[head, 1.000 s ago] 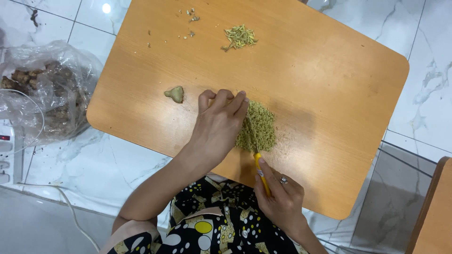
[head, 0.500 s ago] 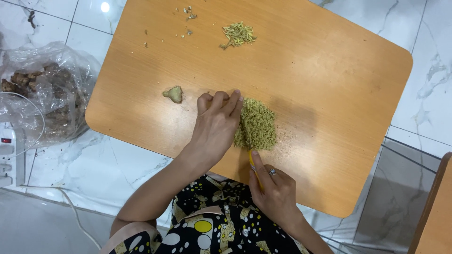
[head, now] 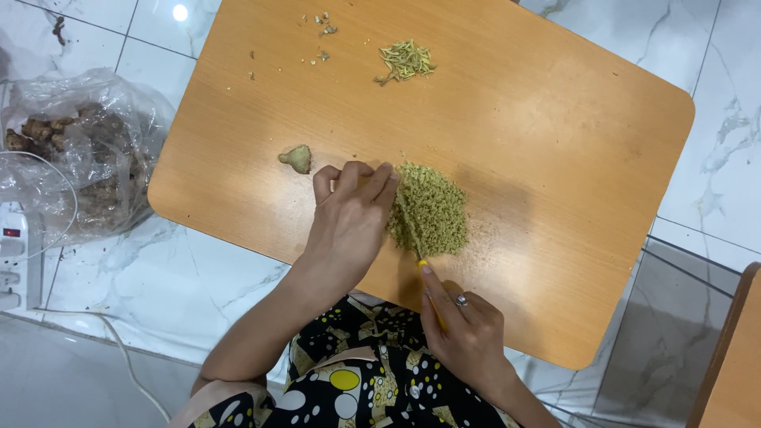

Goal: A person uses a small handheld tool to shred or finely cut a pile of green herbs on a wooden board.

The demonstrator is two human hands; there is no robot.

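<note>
I'm looking straight down on a rounded light-brown wooden tabletop [head: 555, 158] set over white marble floor tiles [head: 713, 47]. My left hand [head: 349, 218] lies flat, fingers together and stretched, palm down, its fingertips pressing right along the near edge of a heap of finely chopped yellow-green ginger [head: 430, 210]. Nothing is clasped in it; it's just pressing down, touching the heap's left side. My right hand [head: 464, 321], a ring on one finger, sits below the heap, closed around the yellow handle of a small knife [head: 420, 250], forefinger laid along the top. The blade runs up from that hand into the heap, beside the left fingertips, and I can only make out part of it against the mince.

Just left of the left hand, apart from it, sits a small knobbly lump of peeled pale-green ginger [head: 296, 158]. Well beyond both hands, towards the far edge, lies a smaller pile of slivered yellow-green ginger strips [head: 406, 60], with a few loose crumbs [head: 321, 28] further left of that.

Off the tabletop, far out to the left hand's side, a crumpled clear plastic bag of brown ginger roots [head: 75, 154] rests on the floor, with a white power strip [head: 14, 254] below it.
</note>
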